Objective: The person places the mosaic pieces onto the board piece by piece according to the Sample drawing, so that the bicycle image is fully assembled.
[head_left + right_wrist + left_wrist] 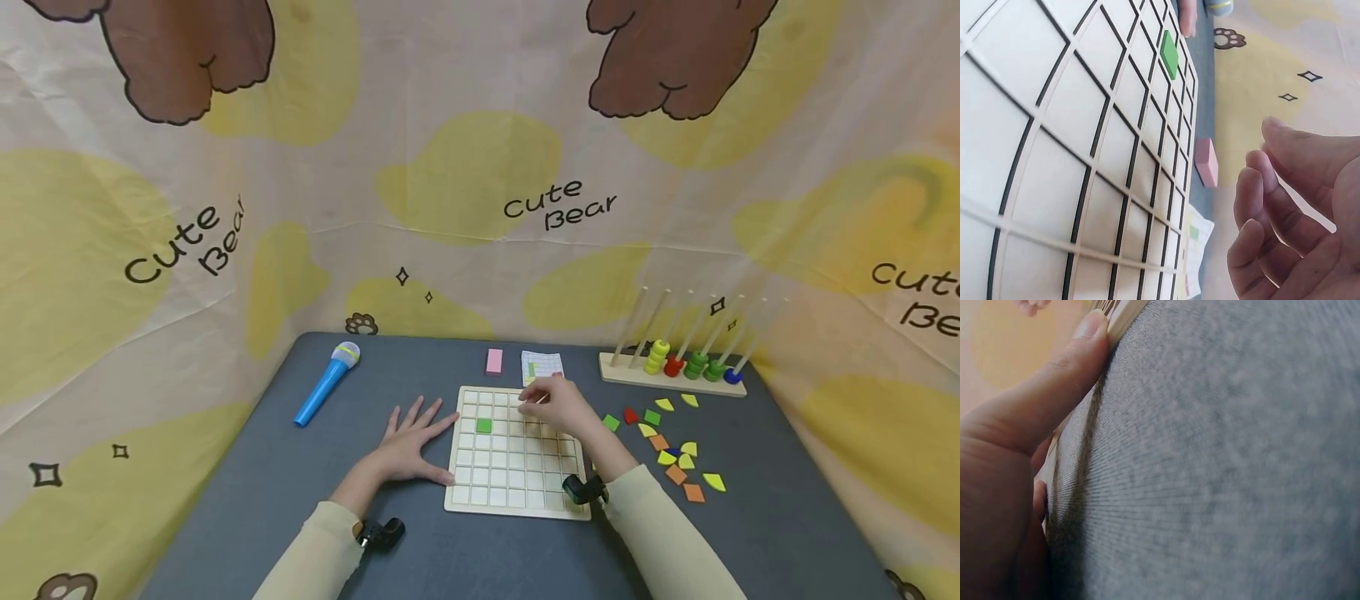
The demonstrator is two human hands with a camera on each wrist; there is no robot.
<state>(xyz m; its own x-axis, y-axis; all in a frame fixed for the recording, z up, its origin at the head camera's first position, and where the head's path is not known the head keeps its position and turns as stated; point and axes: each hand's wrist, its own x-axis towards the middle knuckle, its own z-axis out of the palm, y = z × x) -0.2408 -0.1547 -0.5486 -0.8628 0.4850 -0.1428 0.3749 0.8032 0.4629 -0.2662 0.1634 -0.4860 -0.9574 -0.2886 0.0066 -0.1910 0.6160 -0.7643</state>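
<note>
A wooden grid board (517, 515) with white square cells lies on the table, with one green square tile (483, 426) in a cell near its upper left. My left hand (408, 446) is spread flat beside the board, thumb and a fingertip touching its left edge; the left wrist view shows the thumb (1066, 387) against that edge. Above the board's upper right part hovers my right hand (558, 407). In the right wrist view its fingers (1254, 194) are loosely bent, thumb near the index finger, and I see nothing between them. A patterned card (542, 365) lies just behind the board.
A pink block (493, 362) stands behind the board. A blue toy microphone (327, 383) lies at the left. Back right is a peg stand (667, 379) with coloured beads. Several loose yellow, orange, green and red pieces (676, 474) are scattered right of the board. A patterned cloth hangs behind.
</note>
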